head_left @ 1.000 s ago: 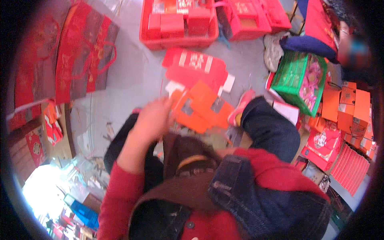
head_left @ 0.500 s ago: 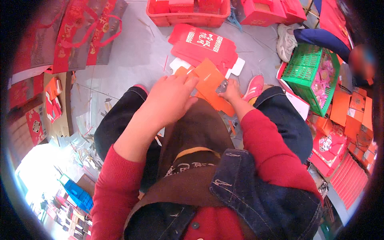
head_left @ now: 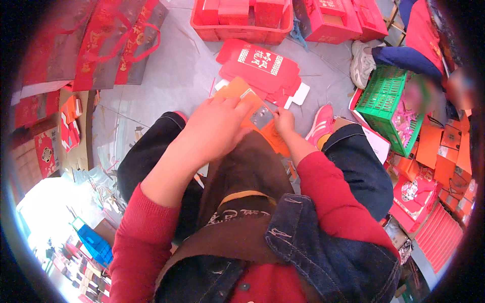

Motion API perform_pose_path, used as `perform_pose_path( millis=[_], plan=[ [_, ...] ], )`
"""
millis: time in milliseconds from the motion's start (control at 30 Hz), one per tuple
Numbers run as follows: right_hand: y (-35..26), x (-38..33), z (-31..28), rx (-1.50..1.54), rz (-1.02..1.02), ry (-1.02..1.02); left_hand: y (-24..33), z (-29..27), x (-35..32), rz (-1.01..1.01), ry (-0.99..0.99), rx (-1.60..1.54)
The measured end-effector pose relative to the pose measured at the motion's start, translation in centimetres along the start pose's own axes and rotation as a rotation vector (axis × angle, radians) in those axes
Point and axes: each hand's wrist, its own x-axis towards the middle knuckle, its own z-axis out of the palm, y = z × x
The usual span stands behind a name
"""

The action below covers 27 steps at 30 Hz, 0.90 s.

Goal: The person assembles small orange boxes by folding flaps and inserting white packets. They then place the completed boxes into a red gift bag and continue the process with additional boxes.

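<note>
An orange card piece (head_left: 237, 89) with a shiny, silvery see-through-looking panel (head_left: 261, 117) lies over my lap. My left hand (head_left: 217, 126) rests over its left side with fingers bent, gripping it; the fingertips are partly hidden. At the right edge of the panel, my right hand (head_left: 284, 121) pinches the piece between thumb and fingers. More orange card (head_left: 277, 143) shows below the panel, and whether it is a separate sheet I cannot tell. Just beyond, a stack of flat red carton blanks (head_left: 275, 78) with white printing lies on the floor.
A red crate (head_left: 237, 34) of red boxes stands ahead, with red cartons (head_left: 328, 22) beside it. Red gift bags (head_left: 101, 45) stand at the left. On the right, a green basket (head_left: 381, 93) holds pink packets near another person's shoe (head_left: 362, 65). Scraps litter the floor.
My right hand has shifted slightly left and down. The silvery panel, earlier mostly hidden by that hand, now lies open to view between both hands. My left hand stays over the card.
</note>
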Motion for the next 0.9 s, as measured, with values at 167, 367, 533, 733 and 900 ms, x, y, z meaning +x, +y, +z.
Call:
perform_pose_path(
  millis=[167,367,533,733,900],
  plan=[
    [-2.0,-0.9,-3.9,0.084,-0.004,0.256,-0.5,0.4,0.8,-0.099,0.060,0.004],
    [-7.5,-5.2,-12.4,0.366,-0.135,0.629,-1.2,4.8,1.7,-0.214,0.370,-0.109],
    [-10.2,-8.3,-19.5,0.571,-0.340,0.769,2.7,6.7,1.2,-0.244,0.139,-1.454],
    [-18.0,-17.3,-25.9,-0.019,-0.941,1.029,6.1,9.0,-2.5,-0.001,0.651,-1.468],
    [-20.8,-20.2,-31.1,-0.226,-1.014,0.689,8.0,7.4,-5.4,-0.153,0.668,-1.194]
  ],
)
